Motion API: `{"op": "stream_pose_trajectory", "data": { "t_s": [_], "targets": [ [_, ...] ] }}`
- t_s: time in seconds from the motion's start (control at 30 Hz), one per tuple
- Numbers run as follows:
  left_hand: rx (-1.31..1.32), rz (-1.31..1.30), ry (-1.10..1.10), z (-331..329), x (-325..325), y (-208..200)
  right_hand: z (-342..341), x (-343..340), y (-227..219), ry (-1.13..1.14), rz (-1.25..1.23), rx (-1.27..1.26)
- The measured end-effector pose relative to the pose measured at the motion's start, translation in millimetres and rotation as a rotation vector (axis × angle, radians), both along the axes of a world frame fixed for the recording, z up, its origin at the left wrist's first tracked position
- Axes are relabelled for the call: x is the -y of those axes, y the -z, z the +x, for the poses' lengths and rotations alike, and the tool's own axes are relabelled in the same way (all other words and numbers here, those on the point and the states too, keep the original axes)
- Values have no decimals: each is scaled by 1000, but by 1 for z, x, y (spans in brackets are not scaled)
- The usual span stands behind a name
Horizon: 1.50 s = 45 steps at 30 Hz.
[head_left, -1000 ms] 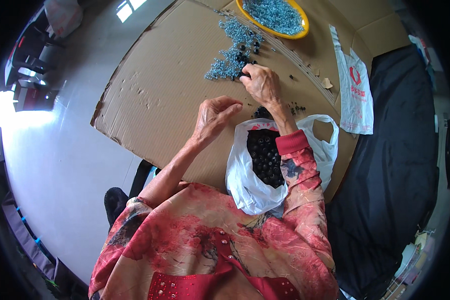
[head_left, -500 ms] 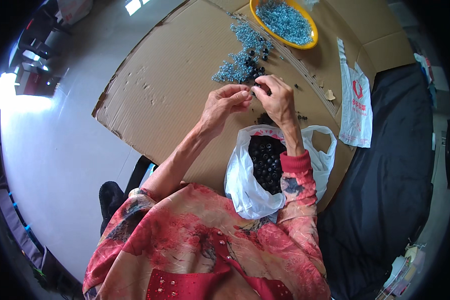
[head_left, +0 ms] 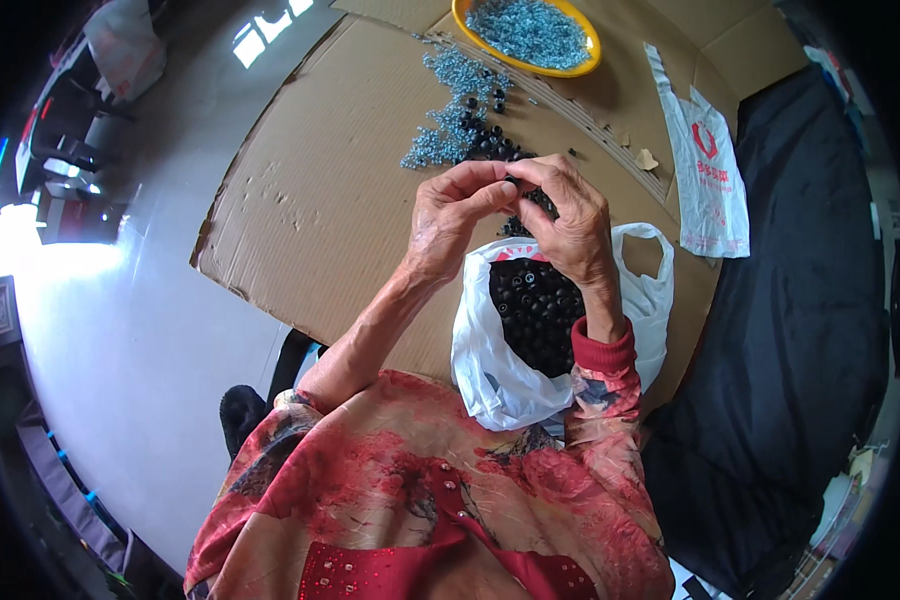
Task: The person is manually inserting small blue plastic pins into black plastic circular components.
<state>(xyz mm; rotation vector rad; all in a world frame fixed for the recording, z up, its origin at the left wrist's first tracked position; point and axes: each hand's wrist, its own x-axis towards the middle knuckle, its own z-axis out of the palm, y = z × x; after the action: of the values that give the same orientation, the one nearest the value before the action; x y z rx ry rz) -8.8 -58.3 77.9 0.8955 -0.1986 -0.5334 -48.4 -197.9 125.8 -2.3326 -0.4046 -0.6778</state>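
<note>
My left hand (head_left: pixel 448 222) and my right hand (head_left: pixel 573 215) meet fingertip to fingertip above the cardboard. Between their pinched fingers is a small round black piece (head_left: pixel 511 181), partly covered by the fingertips. Whether a smaller part is pinched along with it is too small to tell. Just below my right hand, a white plastic bag (head_left: pixel 477 345) stands open, full of small black pieces (head_left: pixel 530 305), some with a hole in them. Beyond my fingers lie loose black pieces (head_left: pixel 490 140) and a spread of tiny shiny blue pieces (head_left: pixel 440 143).
A yellow oval bowl (head_left: pixel 596 50) of the same blue pieces stands at the far side. A flat white plastic bag (head_left: pixel 700 165) lies to the right on the cardboard (head_left: pixel 310 190), near black fabric (head_left: pixel 790 300). Grey floor (head_left: pixel 160 330) stretches off to the left.
Both hands have come closer together and slightly nearer to me, with the black piece now showing between the fingertips. The view has shifted a little, moving the bowl and loose pieces up and left.
</note>
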Motion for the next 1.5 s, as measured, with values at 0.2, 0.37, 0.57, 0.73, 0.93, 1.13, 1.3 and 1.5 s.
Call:
{"op": "stream_pose_trajectory", "data": {
  "t_s": [0.2,0.37,0.57,0.73,0.93,1.13,1.3,1.5],
  "targets": [
    [105,183,276,3,-16,-5,-24,17,-4,-199,0,-203],
    [70,223,450,-9,-21,1,-50,14,6,-173,-53,-216],
    [7,135,505,-18,-19,13,-62,8,14,-120,27,-119],
    [-221,-110,491,-25,-11,19,-60,2,15,-48,70,-55],
    [-305,-282,451,-34,-6,24,-54,0,19,-8,24,-3],
    [-328,-215,307,-22,-17,40,-34,4,0,8,-21,-145],
    [-301,-131,198,-14,-40,48,25,-1,33,-21,-2,-279],
    [-263,26,100,-4,-61,58,72,-18,86,-45,-206,-400]
  ]
}}
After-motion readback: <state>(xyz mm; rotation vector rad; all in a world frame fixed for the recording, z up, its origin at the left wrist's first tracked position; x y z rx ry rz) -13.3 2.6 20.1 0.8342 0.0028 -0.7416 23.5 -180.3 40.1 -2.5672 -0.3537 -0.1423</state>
